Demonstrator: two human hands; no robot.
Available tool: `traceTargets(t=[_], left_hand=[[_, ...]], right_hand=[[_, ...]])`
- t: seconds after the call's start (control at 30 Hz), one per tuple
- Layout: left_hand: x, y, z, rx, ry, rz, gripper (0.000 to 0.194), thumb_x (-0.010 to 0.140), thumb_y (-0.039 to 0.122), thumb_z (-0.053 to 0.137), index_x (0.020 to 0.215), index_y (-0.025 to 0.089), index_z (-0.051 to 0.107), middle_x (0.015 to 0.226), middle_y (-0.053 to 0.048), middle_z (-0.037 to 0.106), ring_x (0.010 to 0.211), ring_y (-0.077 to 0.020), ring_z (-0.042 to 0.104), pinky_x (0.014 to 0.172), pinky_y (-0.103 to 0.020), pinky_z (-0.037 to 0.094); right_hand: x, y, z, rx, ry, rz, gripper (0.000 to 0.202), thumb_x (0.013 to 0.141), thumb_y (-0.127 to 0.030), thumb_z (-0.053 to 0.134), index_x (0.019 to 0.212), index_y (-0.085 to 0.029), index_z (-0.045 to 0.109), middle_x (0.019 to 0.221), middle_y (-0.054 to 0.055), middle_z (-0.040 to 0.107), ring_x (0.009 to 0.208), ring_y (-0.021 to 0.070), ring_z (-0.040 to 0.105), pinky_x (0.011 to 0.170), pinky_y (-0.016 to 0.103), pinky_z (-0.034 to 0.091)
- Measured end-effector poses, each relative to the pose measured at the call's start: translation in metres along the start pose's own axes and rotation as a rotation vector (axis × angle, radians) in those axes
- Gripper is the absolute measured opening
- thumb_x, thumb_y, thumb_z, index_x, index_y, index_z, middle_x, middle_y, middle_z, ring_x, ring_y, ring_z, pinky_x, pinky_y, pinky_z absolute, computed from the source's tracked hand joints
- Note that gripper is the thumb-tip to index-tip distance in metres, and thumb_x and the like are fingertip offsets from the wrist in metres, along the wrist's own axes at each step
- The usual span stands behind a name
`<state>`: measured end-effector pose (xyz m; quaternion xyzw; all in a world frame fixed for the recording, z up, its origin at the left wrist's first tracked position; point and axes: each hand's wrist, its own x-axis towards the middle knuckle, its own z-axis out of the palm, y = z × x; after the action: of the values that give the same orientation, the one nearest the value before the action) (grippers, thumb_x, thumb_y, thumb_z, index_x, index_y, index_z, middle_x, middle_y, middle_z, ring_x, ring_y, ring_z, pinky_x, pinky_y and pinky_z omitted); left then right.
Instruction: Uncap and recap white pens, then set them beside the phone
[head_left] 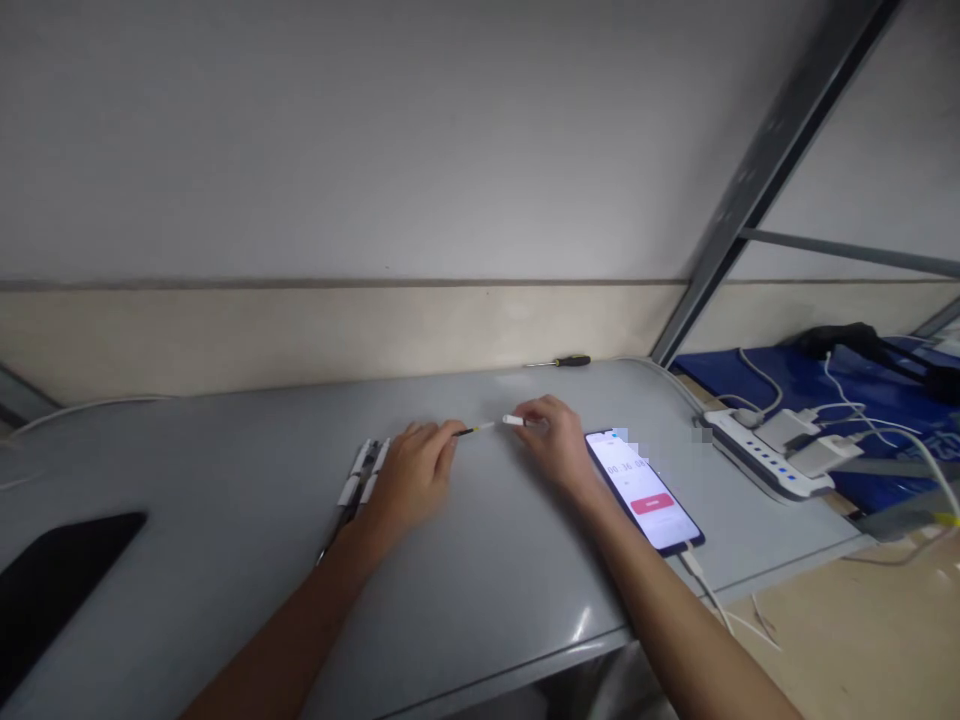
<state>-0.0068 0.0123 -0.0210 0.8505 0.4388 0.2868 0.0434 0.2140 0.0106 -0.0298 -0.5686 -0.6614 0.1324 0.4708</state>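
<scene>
My left hand is closed in a pinch on a thin pen refill, dark near my fingers with a yellow bit and a pale end pointing right. Facing it across a small gap is a short white pen part, possibly a cap or barrel end. My right hand pinches this part between its fingertips, which hide its rear. Several white-and-black pens lie side by side on the grey table, partly covered by my left hand and wrist.
A phone with a lit timer screen and a plugged-in cable lies right of my right forearm. Beyond it sits a white power strip with chargers. A screwdriver rests by the wall. At far left is a black flat object.
</scene>
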Motion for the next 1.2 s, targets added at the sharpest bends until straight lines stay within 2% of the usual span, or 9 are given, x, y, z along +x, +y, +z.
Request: traceTargets(t=[0.13,0.33,0.5,0.67,0.87,1.03,1.1,1.2], left_hand=[[-0.002,-0.001,0.001,0.031,-0.021,0.013,0.030,0.097,0.020,0.035,0.109,0.020,0.062,0.094,-0.006,0.069,0.088,-0.0233,0.059,0.081,-0.038,0.045],[-0.004,0.000,0.006,0.028,-0.097,0.038,0.031,0.098,0.023,0.035,0.109,0.023,0.064,0.090,-0.005,0.069,0.087,-0.0227,0.058,0.080,-0.036,0.045],[-0.003,0.002,0.006,-0.003,-0.104,-0.017,0.028,0.098,0.026,0.035,0.098,0.019,0.063,0.088,-0.007,0.067,0.085,-0.0233,0.058,0.076,-0.037,0.045],[-0.003,0.004,0.007,-0.009,-0.135,0.010,0.029,0.099,0.026,0.035,0.091,0.019,0.062,0.087,-0.007,0.066,0.086,-0.0223,0.057,0.079,-0.037,0.045],[-0.006,-0.003,0.008,-0.007,-0.202,0.026,0.031,0.099,0.026,0.035,0.092,0.017,0.064,0.088,-0.008,0.066,0.089,-0.0237,0.057,0.080,-0.039,0.045],[-0.004,-0.007,0.005,-0.041,-0.208,0.084,0.029,0.099,0.027,0.037,0.095,0.018,0.064,0.090,-0.007,0.068,0.092,-0.0238,0.055,0.084,-0.039,0.044],[-0.003,-0.007,0.002,-0.049,-0.189,0.097,0.027,0.099,0.026,0.037,0.097,0.019,0.063,0.092,-0.006,0.068,0.093,-0.0234,0.054,0.085,-0.039,0.043],[-0.001,-0.008,-0.001,-0.025,-0.160,0.082,0.026,0.099,0.026,0.038,0.096,0.019,0.063,0.091,-0.006,0.067,0.092,-0.0237,0.054,0.083,-0.039,0.043]], right_hand=[[-0.002,-0.002,0.000,-0.127,-0.059,-0.086,0.016,0.080,-0.009,0.067,0.087,-0.021,0.073,0.087,0.005,0.066,0.088,0.0213,0.058,0.082,0.034,0.042],[-0.007,-0.007,0.007,-0.095,-0.212,-0.191,0.016,0.083,-0.012,0.067,0.091,-0.023,0.075,0.088,0.005,0.066,0.084,0.0194,0.058,0.078,0.031,0.042],[-0.009,-0.007,0.008,-0.119,-0.233,-0.212,0.017,0.084,-0.012,0.066,0.094,-0.023,0.075,0.090,0.005,0.066,0.086,0.0196,0.057,0.079,0.032,0.041],[-0.011,-0.009,0.011,-0.135,-0.261,-0.253,0.019,0.083,-0.011,0.067,0.095,-0.023,0.076,0.092,0.006,0.066,0.086,0.0196,0.057,0.079,0.032,0.041],[-0.014,-0.012,0.015,0.004,-0.312,-0.306,0.013,0.088,-0.023,0.067,0.097,-0.021,0.076,0.090,0.005,0.069,0.083,0.0179,0.061,0.077,0.029,0.044],[-0.014,-0.015,0.014,0.029,-0.432,-0.297,0.024,0.097,-0.029,0.053,0.094,-0.019,0.075,0.088,0.006,0.072,0.078,0.0164,0.063,0.074,0.027,0.044],[-0.015,-0.016,0.013,0.014,-0.428,-0.261,0.026,0.098,-0.032,0.051,0.099,-0.020,0.074,0.092,0.007,0.073,0.080,0.0174,0.064,0.074,0.027,0.044],[-0.015,-0.016,0.011,0.006,-0.334,-0.210,0.025,0.088,-0.033,0.064,0.109,-0.020,0.069,0.097,0.007,0.073,0.082,0.0189,0.064,0.074,0.027,0.043]])
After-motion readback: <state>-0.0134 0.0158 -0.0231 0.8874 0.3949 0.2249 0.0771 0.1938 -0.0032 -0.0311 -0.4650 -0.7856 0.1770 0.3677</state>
